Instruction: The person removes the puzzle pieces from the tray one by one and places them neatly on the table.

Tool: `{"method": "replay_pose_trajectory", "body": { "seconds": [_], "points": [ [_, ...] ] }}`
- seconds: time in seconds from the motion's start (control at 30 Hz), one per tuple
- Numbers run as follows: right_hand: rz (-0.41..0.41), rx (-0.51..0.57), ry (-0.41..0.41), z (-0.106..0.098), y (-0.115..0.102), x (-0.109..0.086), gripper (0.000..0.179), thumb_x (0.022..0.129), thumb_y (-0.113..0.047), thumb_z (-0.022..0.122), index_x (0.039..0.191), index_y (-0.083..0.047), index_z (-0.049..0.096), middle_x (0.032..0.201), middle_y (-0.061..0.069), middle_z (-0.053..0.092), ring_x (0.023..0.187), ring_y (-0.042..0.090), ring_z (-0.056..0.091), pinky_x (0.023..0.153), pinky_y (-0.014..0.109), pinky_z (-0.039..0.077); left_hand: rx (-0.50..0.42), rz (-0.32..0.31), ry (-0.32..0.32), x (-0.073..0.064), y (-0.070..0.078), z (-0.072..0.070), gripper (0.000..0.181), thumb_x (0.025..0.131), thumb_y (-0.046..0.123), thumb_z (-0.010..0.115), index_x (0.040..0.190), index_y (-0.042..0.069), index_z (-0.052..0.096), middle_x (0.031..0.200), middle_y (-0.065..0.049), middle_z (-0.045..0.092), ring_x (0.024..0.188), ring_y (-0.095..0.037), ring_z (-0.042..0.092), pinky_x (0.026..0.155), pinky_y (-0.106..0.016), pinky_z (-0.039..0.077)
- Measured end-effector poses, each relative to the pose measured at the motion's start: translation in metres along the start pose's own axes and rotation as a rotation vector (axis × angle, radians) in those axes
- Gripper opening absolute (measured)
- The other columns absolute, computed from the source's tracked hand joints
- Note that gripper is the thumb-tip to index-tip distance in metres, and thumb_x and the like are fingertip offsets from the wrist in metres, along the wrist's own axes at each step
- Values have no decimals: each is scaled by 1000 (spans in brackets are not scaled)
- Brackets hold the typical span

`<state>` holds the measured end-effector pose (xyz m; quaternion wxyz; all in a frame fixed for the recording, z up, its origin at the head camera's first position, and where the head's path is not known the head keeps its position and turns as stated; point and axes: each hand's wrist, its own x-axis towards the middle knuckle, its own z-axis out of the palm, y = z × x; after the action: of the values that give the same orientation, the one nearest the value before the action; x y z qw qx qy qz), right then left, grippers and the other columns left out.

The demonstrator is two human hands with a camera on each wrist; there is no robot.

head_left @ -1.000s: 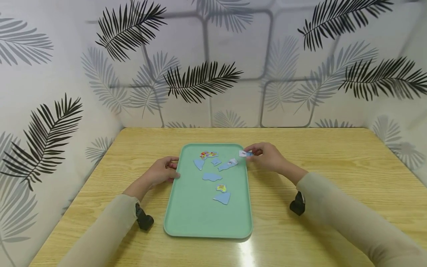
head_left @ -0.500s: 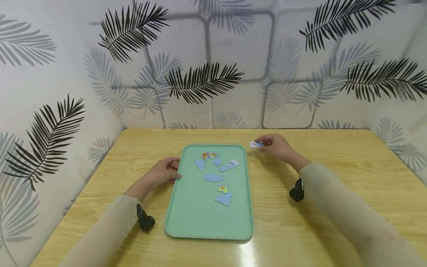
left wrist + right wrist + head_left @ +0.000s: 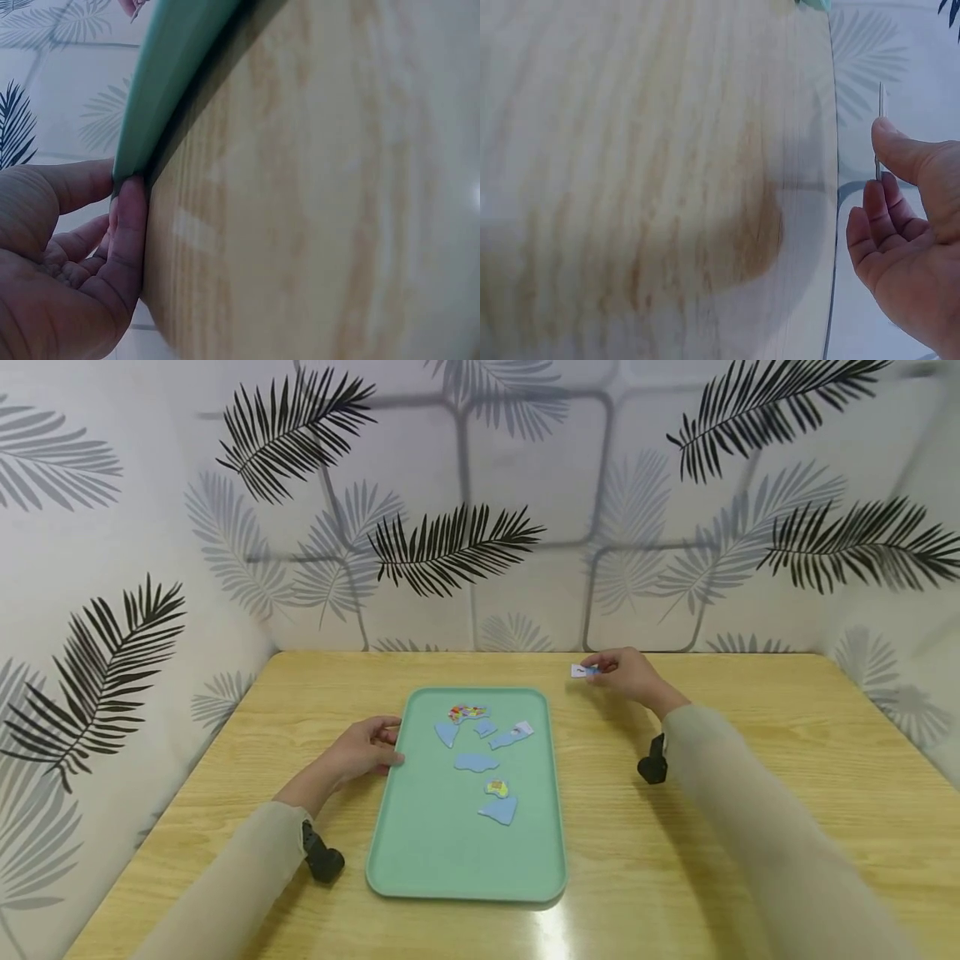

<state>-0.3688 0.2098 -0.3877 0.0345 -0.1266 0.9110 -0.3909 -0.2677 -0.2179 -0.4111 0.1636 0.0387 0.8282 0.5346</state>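
Note:
A green tray (image 3: 465, 860) lies on the table, with several flat, irregular puzzle pieces on it. My left hand (image 3: 362, 749) pinches the tray's left rim between thumb and fingers, as the left wrist view also shows. Beyond the tray's far right corner, my right hand (image 3: 628, 675) pinches a white-and-blue puzzle piece (image 3: 578, 671) with a small dark mark. Edge-on in the right wrist view, that piece (image 3: 880, 101) looks thin and stands apart from the table. The fingers hide part of its blue end.
On the tray lie a multicoloured piece (image 3: 468, 713), a yellow piece (image 3: 497, 788), a long blue-and-white piece (image 3: 510, 735) and a blue piece (image 3: 476, 762). A leaf-patterned wall (image 3: 525, 602) stands behind the wooden table (image 3: 712, 693).
My right hand has moved away from the tray's right rim, outward and farther back, carrying the white-and-blue puzzle piece. The left hand, the tray and the pieces on it have stayed put.

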Motion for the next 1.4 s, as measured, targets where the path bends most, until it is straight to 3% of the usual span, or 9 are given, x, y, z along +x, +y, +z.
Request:
{"method": "replay_pose_trajectory", "body": {
  "seconds": [0.4,0.67,0.87,1.17,1.4],
  "points": [
    [52,9,-33,-2,18,23,29,94,-2,61,122,2,64,126,24,52,105,31,46,86,39,42,-31,6,-5,0,-1,0,66,88,-4,66,146,-2,36,112,-17,49,90,-22,56,74,-34,55],
    [51,-10,-47,-2,15,25,30,93,-3,62,122,3,64,123,24,52,96,30,43,77,35,40,-46,4,-14,1,2,0,67,88,-6,65,147,-2,35,112,-17,49,90,-22,55,74,-33,55],
    [73,-16,-49,2,16,25,30,93,-6,64,122,2,64,124,23,52,102,30,43,84,38,39,-27,-4,-3,1,0,0,66,88,-5,66,146,-2,36,112,-16,50,91,-23,55,75,-33,55],
    [81,-9,-57,6,18,25,29,92,-6,66,119,2,66,112,18,53,93,27,41,78,35,37,-45,0,-5,-2,1,1,66,88,-5,66,146,-2,35,112,-17,50,91,-23,55,75,-34,55],
    [84,-17,-65,6,19,24,31,93,-8,65,122,0,64,125,21,51,104,30,44,90,42,39,-53,2,-3,-3,2,1,66,88,-6,66,146,-3,36,112,-17,50,91,-22,55,74,-34,55]
  ]
}}
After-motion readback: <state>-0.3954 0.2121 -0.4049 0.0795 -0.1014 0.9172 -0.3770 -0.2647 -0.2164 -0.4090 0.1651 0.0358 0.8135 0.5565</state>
